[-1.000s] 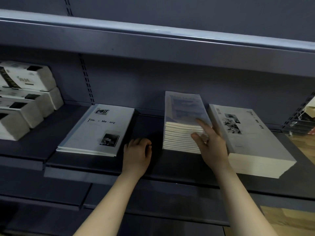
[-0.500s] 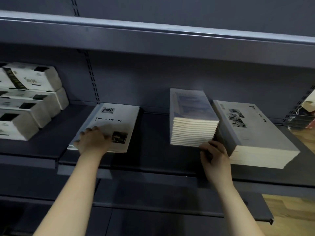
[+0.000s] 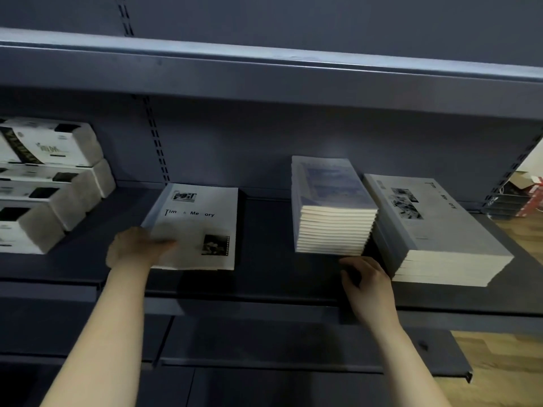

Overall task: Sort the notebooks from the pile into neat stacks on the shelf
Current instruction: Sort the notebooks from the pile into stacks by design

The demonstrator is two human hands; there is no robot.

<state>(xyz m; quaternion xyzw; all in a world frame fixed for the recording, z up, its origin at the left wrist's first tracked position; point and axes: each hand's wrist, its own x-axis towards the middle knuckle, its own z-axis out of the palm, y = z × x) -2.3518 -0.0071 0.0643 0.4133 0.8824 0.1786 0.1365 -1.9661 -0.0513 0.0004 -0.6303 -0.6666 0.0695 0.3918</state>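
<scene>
Your left hand (image 3: 138, 248), blurred, meets the near corner of the left stack (image 3: 195, 227), likely squaring it; grip unclear. Your right hand (image 3: 368, 284), fingers curled and empty, sits on the shelf (image 3: 264, 277) by the middle stack (image 3: 332, 212).

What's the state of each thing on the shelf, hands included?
Left notebook stack: flat, low, left hand on its near-left corner; grip blurred.
Middle stack: tall, squared.
Right stack: flat, lower notebooks jut out slightly.
Right hand: fingers curled, empty, just before middle stack.
White boxes: piled at far left.
</scene>
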